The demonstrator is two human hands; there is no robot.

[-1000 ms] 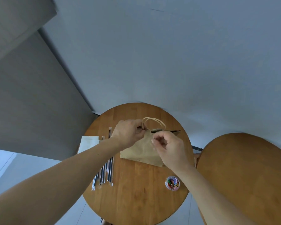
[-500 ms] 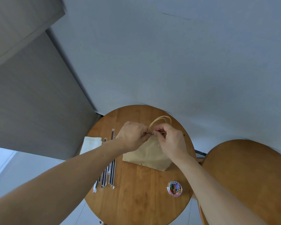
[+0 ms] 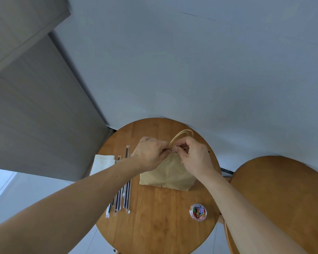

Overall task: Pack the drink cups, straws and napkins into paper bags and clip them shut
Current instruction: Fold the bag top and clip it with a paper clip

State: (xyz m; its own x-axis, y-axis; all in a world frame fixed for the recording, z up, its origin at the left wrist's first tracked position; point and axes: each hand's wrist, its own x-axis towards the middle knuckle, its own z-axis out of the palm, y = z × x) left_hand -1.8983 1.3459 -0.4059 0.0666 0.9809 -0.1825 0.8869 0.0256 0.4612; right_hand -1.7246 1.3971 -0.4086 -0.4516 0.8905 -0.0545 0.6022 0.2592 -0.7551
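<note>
1. Over the last second the right grip [image 3: 195, 158] has travelled from nearer the body up to the mouth of the paper bag [image 3: 165, 177]. It now meets the left grip [image 3: 151, 154] there, knuckles almost touching.
2. The left grip pinches the bag's top edge just below the handles [image 3: 182, 134]. The right grip, fingers curled, pinches a paper clip [image 3: 173, 148] against that same edge.
3. The bag lies flat in the middle of the round surface [image 3: 154, 228], mouth pointing away from the person. Its contents are hidden, so I cannot tell whether a cup is inside.
4. Likely step: sliding the clip over the folded mouth.
5. Risks, as I judge them:
   - The clip may catch only one paper layer if the left pinch loosens, leaving the mouth open.
   - A handle loop could get trapped under the clip, since the loops sit right beside it.
   - A hard push could tear the thin paper or skid the bag toward the far rim.
6. Edges and room:
   - The handles reach near the far rim, so there is little slack that way.
   - Wrapped straws [image 3: 126, 195] and napkins [image 3: 103, 163] lie just left of the bag.
   - The clip tub [image 3: 198, 212] stands well apart from the bag, near the right rim.
   - The bare wood toward the person is the freest room.
   - A second table [image 3: 283, 198] stands close on the right.
</note>
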